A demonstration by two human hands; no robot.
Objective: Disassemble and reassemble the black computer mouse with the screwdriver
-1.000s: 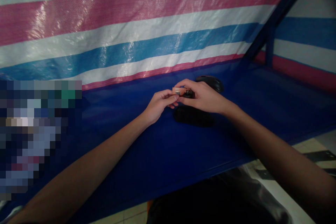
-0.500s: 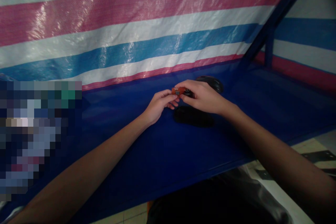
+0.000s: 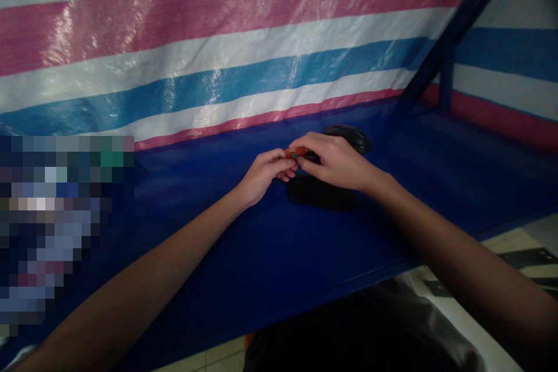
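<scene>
Between my two hands is a small orange-red battery (image 3: 293,153) with printing on its side. My left hand (image 3: 263,175) pinches its left end between thumb and fingertips. My right hand (image 3: 337,158) is closed over the other end, where a small black part shows beneath the fingers; its shape is mostly covered. A rounded black computer mouse (image 3: 354,138) lies just behind my right hand, partly hidden by it. Closer to me, below the hands, rests a long dark oval piece (image 3: 322,193), too dim to make out in detail.
The dark blue table surface (image 3: 244,256) has its front edge near my lap. Striped plastic sheeting (image 3: 209,87) hangs along the back, with a dark slanted post (image 3: 462,29) at the right. A pixelated area covers the left side.
The view has shifted very slightly. Both hands stay at the battery, with only a small change in how the right fingers lie on it.
</scene>
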